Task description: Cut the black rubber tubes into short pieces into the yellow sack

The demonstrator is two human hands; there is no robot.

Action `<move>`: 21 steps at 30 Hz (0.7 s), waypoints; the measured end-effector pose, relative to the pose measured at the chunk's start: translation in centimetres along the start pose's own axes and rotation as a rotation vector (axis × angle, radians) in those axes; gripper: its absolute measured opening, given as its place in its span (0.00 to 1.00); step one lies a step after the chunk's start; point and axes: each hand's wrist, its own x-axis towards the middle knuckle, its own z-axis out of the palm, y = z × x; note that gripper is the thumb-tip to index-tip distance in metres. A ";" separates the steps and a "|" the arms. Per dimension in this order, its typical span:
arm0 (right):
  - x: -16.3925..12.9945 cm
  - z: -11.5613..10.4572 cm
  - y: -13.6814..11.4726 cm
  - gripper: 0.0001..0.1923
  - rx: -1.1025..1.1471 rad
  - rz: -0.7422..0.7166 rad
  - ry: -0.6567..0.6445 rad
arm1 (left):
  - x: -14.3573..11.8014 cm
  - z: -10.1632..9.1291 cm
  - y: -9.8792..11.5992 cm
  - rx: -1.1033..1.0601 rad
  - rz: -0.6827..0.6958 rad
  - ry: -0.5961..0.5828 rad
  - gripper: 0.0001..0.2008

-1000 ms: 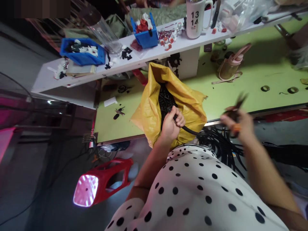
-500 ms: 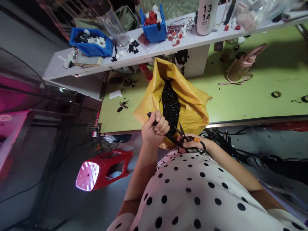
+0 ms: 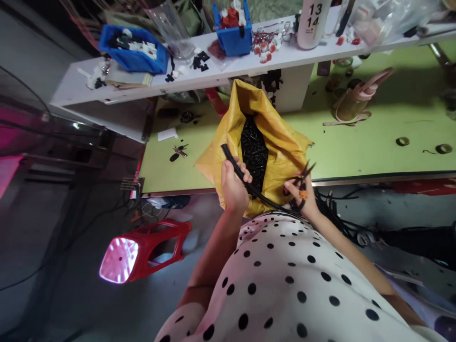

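At centre frame the left hand [image 3: 232, 186] grips the black ribbed tube [image 3: 238, 171] before the yellow bag [image 3: 281, 142], the right hand [image 3: 303, 197] holding seemingly open scissors [image 3: 302, 183]; steadying the tube should give cleaner cuts.

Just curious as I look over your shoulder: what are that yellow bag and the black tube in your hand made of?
The yellow bag looks like woven plastic sacking: faintly shiny, stiff creases, a frayed edge. The black tube in the left hand seems to be ribbed flexible plastic or rubber: matte, and it bends in a curve. I cannot be sure of either.
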 end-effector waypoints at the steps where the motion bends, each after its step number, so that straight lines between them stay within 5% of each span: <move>1: -0.5 -1.0 0.4 0.37 -0.031 0.000 0.014 | 0.1 -0.5 0.4 0.008 -0.012 -0.014 0.16; 10: -6.1 -6.3 4.2 0.38 -0.079 0.172 -0.176 | -0.4 -4.6 1.1 0.016 -0.218 -0.093 0.16; 14: -6.0 -7.4 4.1 0.46 -0.005 0.250 -0.312 | -0.5 -5.1 0.8 0.087 -0.173 -0.076 0.18; 17: -5.3 -7.3 3.9 0.51 -0.020 0.287 -0.282 | -0.5 -5.0 0.7 0.149 -0.117 -0.112 0.20; 21: -4.9 -6.0 3.9 0.45 -0.123 0.243 -0.183 | -0.9 -5.0 0.5 0.187 -0.093 -0.127 0.22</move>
